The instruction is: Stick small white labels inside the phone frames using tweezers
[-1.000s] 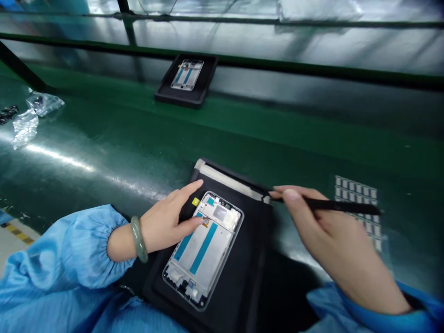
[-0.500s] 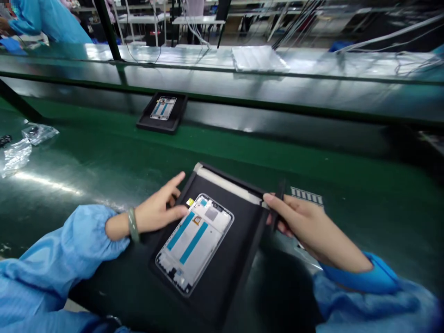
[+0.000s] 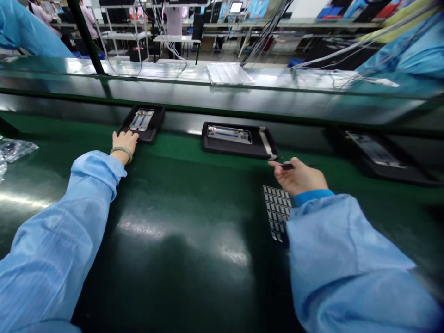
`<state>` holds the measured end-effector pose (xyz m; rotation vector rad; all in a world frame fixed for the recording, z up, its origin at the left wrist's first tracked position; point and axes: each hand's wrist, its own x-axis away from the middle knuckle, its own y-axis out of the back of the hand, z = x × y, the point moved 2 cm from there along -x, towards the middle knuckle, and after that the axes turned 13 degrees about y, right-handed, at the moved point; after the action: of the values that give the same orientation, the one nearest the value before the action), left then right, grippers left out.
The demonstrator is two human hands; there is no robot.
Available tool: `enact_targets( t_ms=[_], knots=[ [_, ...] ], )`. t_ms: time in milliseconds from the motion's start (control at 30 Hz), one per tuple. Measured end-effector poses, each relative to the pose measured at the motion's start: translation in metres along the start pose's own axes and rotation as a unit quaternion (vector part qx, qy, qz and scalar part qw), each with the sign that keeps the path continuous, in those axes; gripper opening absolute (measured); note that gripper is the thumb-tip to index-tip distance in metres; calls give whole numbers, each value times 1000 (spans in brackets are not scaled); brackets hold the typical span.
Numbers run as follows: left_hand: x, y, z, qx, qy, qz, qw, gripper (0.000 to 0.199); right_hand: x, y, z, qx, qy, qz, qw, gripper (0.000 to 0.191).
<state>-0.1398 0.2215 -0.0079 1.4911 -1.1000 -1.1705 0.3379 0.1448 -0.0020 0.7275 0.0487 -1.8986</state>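
My left hand [image 3: 125, 142], with a bracelet at the wrist, touches the near edge of a black tray [image 3: 151, 132] at the back left; its fingers are bent over that edge. This tray bears a phone frame [image 3: 141, 120] with blue strips. A second black tray [image 3: 229, 147], with a phone frame [image 3: 229, 134] and a pale strip at its right end, lies at the back centre. Just in front of its right corner, my right hand [image 3: 300, 177] is closed on a thin dark tool [image 3: 287, 166]. Below this hand lies a sheet of small pale parts [image 3: 277, 210].
A third black tray [image 3: 412, 175] with a phone frame lies at the back right, blurred. Clear plastic bags [image 3: 15, 150] lie at the far left. Behind the green table [image 3: 180, 277] runs a raised shelf [image 3: 166, 88] with cables and a white stack. People in blue are beyond.
The tray with the pale strip has moved from in front of me to the back centre. My left hand has gone from it to the back-left tray. The view has shifted right.
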Motion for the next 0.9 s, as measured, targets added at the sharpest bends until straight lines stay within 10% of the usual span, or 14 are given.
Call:
enact_targets(
  t_ms=[300, 500, 700, 900],
  knots=[
    [95, 28, -18, -32, -181, -11, 983, 32, 92, 75, 56, -107, -260, -6, 959, 34],
    [218, 39, -62, -5, -384, 48, 922, 23, 166, 71, 61, -108, -276, -90, 951, 45],
    [328, 43, -113, 113, -521, 69, 843, 29, 184, 55, 52, -78, -266, -156, 948, 51],
    [307, 44, -170, 153, -549, 122, 813, 49, 182, 51, 51, -62, -270, -177, 944, 46]
  ],
)
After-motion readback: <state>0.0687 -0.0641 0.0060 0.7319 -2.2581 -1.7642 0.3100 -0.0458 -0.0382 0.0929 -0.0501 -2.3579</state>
